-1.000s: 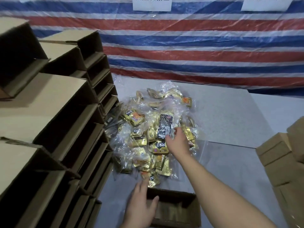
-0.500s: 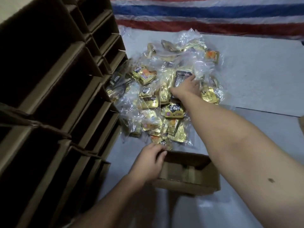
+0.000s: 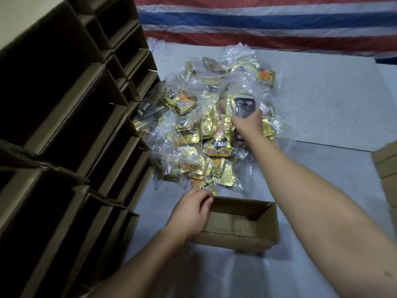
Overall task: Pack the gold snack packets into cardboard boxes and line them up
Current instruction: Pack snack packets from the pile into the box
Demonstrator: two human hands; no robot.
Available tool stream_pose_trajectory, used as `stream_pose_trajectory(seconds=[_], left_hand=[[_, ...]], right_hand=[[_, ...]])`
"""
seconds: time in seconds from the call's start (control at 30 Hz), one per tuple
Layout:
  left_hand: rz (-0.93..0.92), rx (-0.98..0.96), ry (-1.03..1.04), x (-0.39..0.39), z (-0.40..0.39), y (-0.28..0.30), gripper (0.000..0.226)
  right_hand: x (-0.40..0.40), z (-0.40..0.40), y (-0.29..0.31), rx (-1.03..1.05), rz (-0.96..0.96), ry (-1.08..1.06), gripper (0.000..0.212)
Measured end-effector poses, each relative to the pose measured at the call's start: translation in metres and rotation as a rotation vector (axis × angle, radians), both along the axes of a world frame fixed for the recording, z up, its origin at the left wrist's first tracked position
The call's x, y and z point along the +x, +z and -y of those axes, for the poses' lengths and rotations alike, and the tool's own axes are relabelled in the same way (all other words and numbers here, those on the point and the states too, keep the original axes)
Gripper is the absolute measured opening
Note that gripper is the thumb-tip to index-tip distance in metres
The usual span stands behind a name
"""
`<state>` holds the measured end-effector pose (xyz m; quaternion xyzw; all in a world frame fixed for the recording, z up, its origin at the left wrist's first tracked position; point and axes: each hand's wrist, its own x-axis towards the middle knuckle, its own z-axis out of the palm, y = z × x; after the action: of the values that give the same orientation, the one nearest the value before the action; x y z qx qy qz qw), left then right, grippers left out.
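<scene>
One open box (image 3: 240,226), long axis left-right | left hand (image 3: 191,211) grips rim | right hand (image 3: 249,123) grasps packet (image 3: 243,105)

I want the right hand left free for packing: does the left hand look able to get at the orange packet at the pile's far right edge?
Probably not easily. The left hand holds the open box's near-left corner, and the orange packet lies across the whole pile, beyond the outstretched right hand.

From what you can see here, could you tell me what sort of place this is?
Probably a makeshift packing station: stacked open brown cardboard boxes, a heap of gold snack packets in clear bags, and a striped tarpaulin backdrop.
</scene>
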<state>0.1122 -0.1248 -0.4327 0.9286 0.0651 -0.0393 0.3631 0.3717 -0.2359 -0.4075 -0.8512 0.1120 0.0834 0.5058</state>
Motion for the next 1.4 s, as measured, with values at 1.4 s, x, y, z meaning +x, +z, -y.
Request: stream_pose_trajectory(seconds=[1.4], left_hand=[[-0.195, -0.515, 0.435, -0.050, 0.024, 0.018, 0.018]], right_hand=[[-0.221, 0.087, 0.058, -0.037, -0.709, 0.998, 0.049]])
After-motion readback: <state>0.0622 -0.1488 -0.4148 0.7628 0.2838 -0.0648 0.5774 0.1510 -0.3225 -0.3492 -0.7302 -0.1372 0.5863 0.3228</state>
